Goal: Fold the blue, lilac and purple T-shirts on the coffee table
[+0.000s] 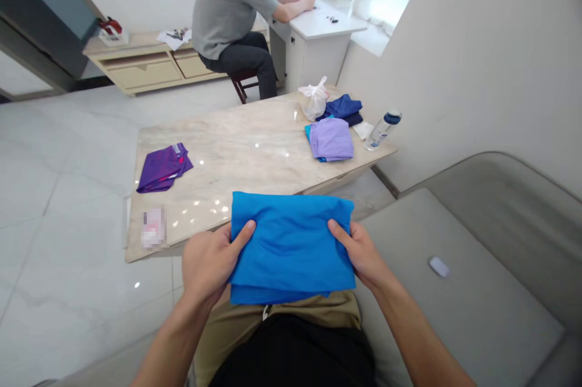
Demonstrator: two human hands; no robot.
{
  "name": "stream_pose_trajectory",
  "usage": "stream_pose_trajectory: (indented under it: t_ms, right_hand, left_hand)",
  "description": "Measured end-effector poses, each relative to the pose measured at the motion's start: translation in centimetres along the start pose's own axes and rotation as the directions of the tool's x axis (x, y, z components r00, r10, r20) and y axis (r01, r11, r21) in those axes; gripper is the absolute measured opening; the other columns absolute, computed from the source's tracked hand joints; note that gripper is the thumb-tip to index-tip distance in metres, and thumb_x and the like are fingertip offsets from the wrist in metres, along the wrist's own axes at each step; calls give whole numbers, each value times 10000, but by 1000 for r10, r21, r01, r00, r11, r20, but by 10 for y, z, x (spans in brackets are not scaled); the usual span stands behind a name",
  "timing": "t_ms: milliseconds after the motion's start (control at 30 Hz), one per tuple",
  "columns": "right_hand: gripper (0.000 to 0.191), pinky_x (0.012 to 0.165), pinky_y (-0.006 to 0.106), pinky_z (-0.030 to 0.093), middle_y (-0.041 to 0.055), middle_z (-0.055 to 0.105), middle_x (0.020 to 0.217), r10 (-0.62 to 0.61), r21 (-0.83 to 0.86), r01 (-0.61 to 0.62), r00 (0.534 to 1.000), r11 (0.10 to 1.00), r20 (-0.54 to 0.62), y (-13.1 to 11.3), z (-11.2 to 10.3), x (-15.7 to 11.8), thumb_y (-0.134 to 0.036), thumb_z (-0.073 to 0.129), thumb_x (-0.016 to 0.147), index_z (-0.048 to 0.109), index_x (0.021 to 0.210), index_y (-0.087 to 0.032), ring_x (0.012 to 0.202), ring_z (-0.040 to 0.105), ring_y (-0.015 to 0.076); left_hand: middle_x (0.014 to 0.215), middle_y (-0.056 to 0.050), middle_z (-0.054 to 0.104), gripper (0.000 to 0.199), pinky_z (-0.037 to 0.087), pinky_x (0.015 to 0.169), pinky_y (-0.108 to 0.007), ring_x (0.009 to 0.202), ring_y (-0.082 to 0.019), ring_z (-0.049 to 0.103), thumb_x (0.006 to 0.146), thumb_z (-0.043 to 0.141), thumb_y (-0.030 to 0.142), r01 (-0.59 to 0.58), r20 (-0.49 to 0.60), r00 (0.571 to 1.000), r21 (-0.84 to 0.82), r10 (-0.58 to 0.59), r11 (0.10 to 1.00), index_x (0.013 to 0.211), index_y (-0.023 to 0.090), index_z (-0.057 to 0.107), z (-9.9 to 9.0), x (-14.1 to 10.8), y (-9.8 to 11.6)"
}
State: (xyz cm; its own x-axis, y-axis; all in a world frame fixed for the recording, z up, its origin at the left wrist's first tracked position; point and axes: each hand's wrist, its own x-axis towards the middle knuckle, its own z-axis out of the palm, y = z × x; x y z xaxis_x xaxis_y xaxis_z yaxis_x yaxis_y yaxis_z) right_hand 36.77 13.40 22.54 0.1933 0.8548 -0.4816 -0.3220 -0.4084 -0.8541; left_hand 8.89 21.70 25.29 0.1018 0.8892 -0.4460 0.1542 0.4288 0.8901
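**Left hand** (207,265): gripping the left edge of a folded blue cloth (291,247). The left thumb (243,234) is lying across the top of the cloth and pressing down, while the other fingers are curling out of sight beneath it.

**Right hand** (359,253): gripping the right edge of the same cloth in matching fashion. The right thumb (339,230) is pressing on top, and the other fingers are likewise hidden underneath.

**Blue cloth**: being held flat and doubled over between both hands, above the person's khaki shorts (277,320) and just in front of the near edge of a marble table (218,156).

**On the table, left side:** a folded purple cloth (163,168) is lying alone; a blurred packet (153,228) is sitting near the near corner.

**On the table, far right:** a folded lilac cloth (331,139) is lying over a sliver of blue fabric, beside a folded navy cloth (341,108). A white plastic bag (314,99) is standing against the navy cloth, and a water bottle (382,130) is lying near a white cloth (362,130).

**Right of the person:** a grey sofa (454,290) is holding a small white oval object (439,266).

**Background:** a seated co-worker (227,11) is working at a white desk (313,23), with both hands on its top.
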Motion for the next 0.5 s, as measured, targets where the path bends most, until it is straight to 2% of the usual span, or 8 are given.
stream_pose_trajectory:
  t_ms: [67, 133, 200, 300, 400, 500]
  right_hand:
    - [717, 794, 396, 671, 108, 861, 1007, 9, -3, -9, 998, 1000, -63, -3, -9, -3, -810, 935, 690, 830, 1016, -180, 893, 801, 312]
    - [727, 791, 417, 684, 116, 864, 1030, 30, 22, -27, 990, 999, -139, -6, -23, -12, -796, 933, 709, 832, 1084, -182, 899, 813, 330]
    - [715, 775, 447, 698, 129, 866, 1049, 81, 75, -66, 973, 995, -217, -9, -41, -26, -767, 928, 743, 831, 1154, -190, 901, 827, 354]
    - [677, 749, 471, 714, 148, 865, 1074, 156, 171, -100, 921, 980, -356, -10, -66, -51, -720, 924, 780, 824, 1213, -209, 935, 840, 385]
    - [679, 817, 483, 723, 147, 860, 1140, 141, 237, -27, 868, 971, -475, -2, -83, -62, -672, 949, 769, 805, 1261, -228, 1035, 836, 390]
    - [681, 899, 497, 715, 137, 854, 1166, 50, 240, 90, 852, 967, -521, 10, -93, -46, -634, 1000, 707, 797, 1209, -221, 1112, 819, 383]
  left_hand:
    - [811, -71, 823, 605, 659, 845, -408, 958, -358, 794, 732, 911, 746, -27, 44, 999, 15, 26, 1000, 993, 205, 842, 14, 8, 4]
    - [954, -88, 852, 667, 658, 887, -412, 1032, -360, 791, 729, 903, 757, -43, 141, 989, -14, 45, 999, 1088, 198, 838, 29, 15, 6]
    - [1073, -111, 855, 711, 659, 852, -392, 1029, -339, 796, 739, 902, 743, -10, 230, 973, -53, 22, 999, 1179, 190, 817, 42, 21, 5]
    - [1191, -138, 836, 717, 655, 786, -358, 977, -296, 803, 758, 902, 714, 77, 293, 955, -96, -46, 992, 1239, 197, 783, 53, 27, -8]
    - [1193, -147, 830, 712, 651, 760, -345, 911, -270, 802, 704, 926, 727, 151, 277, 953, -86, -122, 985, 1159, 197, 788, 48, 29, -33]
    - [1071, -133, 838, 746, 639, 712, -328, 824, -250, 783, 605, 963, 756, 225, 192, 959, -65, -209, 972, 1065, 194, 795, 29, 26, -65]
